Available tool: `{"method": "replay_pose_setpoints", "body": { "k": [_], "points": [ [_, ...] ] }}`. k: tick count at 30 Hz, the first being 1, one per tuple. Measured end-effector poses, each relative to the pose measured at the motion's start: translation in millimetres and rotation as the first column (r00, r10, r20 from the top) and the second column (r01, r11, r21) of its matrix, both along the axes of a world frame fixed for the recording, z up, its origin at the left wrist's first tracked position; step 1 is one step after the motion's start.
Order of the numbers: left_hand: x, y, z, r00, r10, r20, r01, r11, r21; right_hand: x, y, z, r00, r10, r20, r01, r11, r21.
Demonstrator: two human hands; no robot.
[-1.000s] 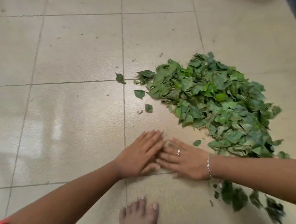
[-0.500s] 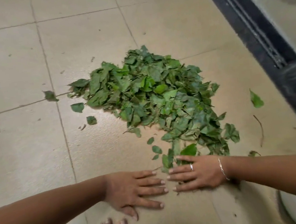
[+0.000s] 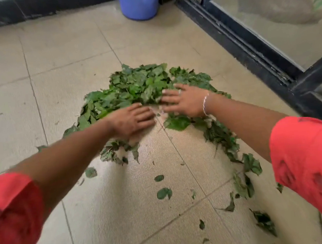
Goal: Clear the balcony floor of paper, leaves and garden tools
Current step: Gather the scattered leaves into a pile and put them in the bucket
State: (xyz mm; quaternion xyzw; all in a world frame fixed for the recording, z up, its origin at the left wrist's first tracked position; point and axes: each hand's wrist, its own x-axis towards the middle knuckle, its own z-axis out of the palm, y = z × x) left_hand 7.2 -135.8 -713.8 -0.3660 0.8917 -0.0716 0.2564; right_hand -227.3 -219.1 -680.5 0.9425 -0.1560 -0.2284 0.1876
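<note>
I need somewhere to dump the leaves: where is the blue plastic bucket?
In the head view the blue plastic bucket stands top centre, against the dark far wall, left of the black door frame and beyond the pile of green leaves.

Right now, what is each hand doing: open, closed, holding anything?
Left hand: open, flat against the near edge of the leaf pile, holding nothing.
Right hand: open, fingers straight, resting on the leaf pile.

Home balcony: beige tiled floor (image 3: 67, 52); black sliding-door track (image 3: 247, 42) at two o'clock; blue bucket (image 3: 138, 2) at twelve.
</note>
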Motion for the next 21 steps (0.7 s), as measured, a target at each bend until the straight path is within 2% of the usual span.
{"method": "replay_pose_setpoints", "body": {
  "k": [2,4,5,6,8,9,11,13,14,16,19,21],
  "points": [
    [4,-17,18,0.991,0.131,0.036,-0.129,0.989,-0.072,10,-4,28,0.961,-0.211,0.179,0.204,0.977,0.059],
    [-5,-18,30,0.979,0.205,0.010,-0.203,0.974,-0.097,7,12,50,0.842,-0.415,0.345,0.345,0.906,0.247],
    [-16,-11,33,0.980,0.196,-0.022,-0.197,0.976,-0.094,-3,27,56,0.792,-0.501,0.349,0.383,0.853,0.355],
    [-27,-1,32,0.984,0.170,-0.057,-0.174,0.981,-0.080,-17,47,59,0.772,-0.564,0.292,0.413,0.795,0.445],
    [-47,32,20,0.983,0.079,-0.164,-0.082,0.997,-0.013,-59,102,52,0.801,-0.593,0.082,0.453,0.690,0.565],
    [-54,50,11,0.973,0.009,-0.231,-0.005,1.000,0.015,-84,131,47,0.823,-0.565,-0.061,0.483,0.639,0.599],
    [-60,83,-5,0.955,-0.107,-0.275,0.131,0.989,0.072,-129,190,38,0.802,-0.473,-0.365,0.589,0.523,0.616],
    [-54,104,-17,0.942,-0.154,-0.298,0.187,0.978,0.087,-150,227,28,0.751,-0.309,-0.583,0.650,0.505,0.568],
    [-52,111,-19,0.936,-0.161,-0.313,0.193,0.978,0.076,-150,234,22,0.731,-0.258,-0.631,0.655,0.525,0.544],
    [-51,120,-14,0.917,-0.180,-0.356,0.211,0.976,0.048,-136,226,13,0.747,-0.368,-0.553,0.653,0.559,0.510],
    [-59,137,-13,0.864,-0.294,-0.408,0.331,0.943,0.020,-120,186,11,0.803,-0.580,-0.135,0.580,0.710,0.398],
    [-69,154,-19,0.801,-0.409,-0.438,0.460,0.888,0.012,-124,173,22,0.731,-0.682,0.028,0.619,0.679,0.396]
  ]
}}
